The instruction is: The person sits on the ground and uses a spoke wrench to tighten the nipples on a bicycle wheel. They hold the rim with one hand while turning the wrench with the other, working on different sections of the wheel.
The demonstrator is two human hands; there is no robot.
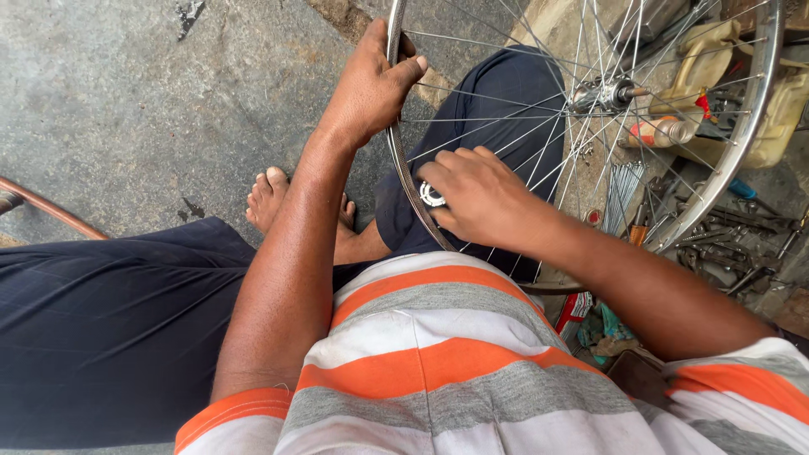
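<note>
A spoked metal bicycle wheel (763, 101) stands upright in front of me, its hub (608, 94) at the upper right. My left hand (371, 84) grips the rim at the wheel's left side, thumb hooked over it. My right hand (480, 198) is closed around a small round silver tool (431, 195) pressed against the rim's lower left, among the spokes. My knee in dark trousers sits behind the wheel.
Loose tools and spare spokes (725, 244) lie on the ground at the right, with a yellowish plastic can (779, 118) and a small bottle (661, 131). My bare foot (270, 198) rests on the stone floor. A curved copper-coloured tube (50, 211) lies at the left.
</note>
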